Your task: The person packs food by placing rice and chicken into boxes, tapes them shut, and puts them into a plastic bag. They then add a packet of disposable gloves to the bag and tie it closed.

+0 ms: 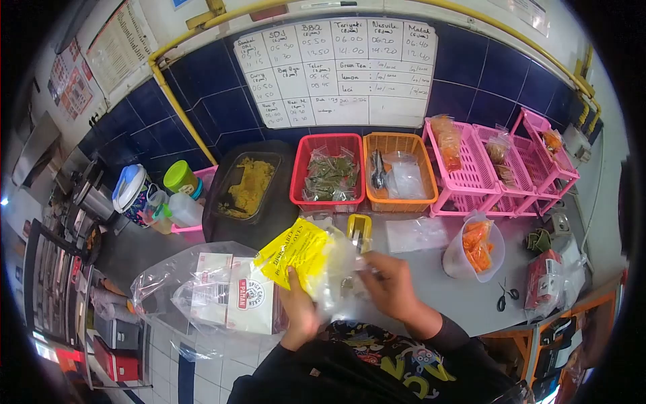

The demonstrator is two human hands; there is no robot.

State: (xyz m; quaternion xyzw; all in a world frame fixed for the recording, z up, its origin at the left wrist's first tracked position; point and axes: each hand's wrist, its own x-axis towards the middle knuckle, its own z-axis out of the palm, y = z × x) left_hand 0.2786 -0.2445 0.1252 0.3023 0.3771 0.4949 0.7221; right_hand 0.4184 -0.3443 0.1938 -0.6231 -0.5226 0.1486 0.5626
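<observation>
My left hand (pixel 299 311) grips a yellow packet of disposable gloves (pixel 295 252), thumb on its printed face. My right hand (pixel 391 286) is closed, its fingertips pinching the thin clear plastic (pixel 336 273) at the packet's right side. Whether that plastic is a glove or the wrapper I cannot make out. Just left of the packet, white printed chicken boxes (pixel 250 299) lie inside a large clear plastic bag (pixel 165 276). A yellow-framed object (pixel 359 232), partly covered, lies behind my hands.
Along the wall stand a dark tub of yellow food (pixel 249 185), a red basket (pixel 328 140) of small packets, an orange basket (pixel 402 140) and pink racks (pixel 457 188). Rightward are a bucket with orange packets (pixel 457 259), scissors (pixel 508 295) and flat clear bags (pixel 417 234).
</observation>
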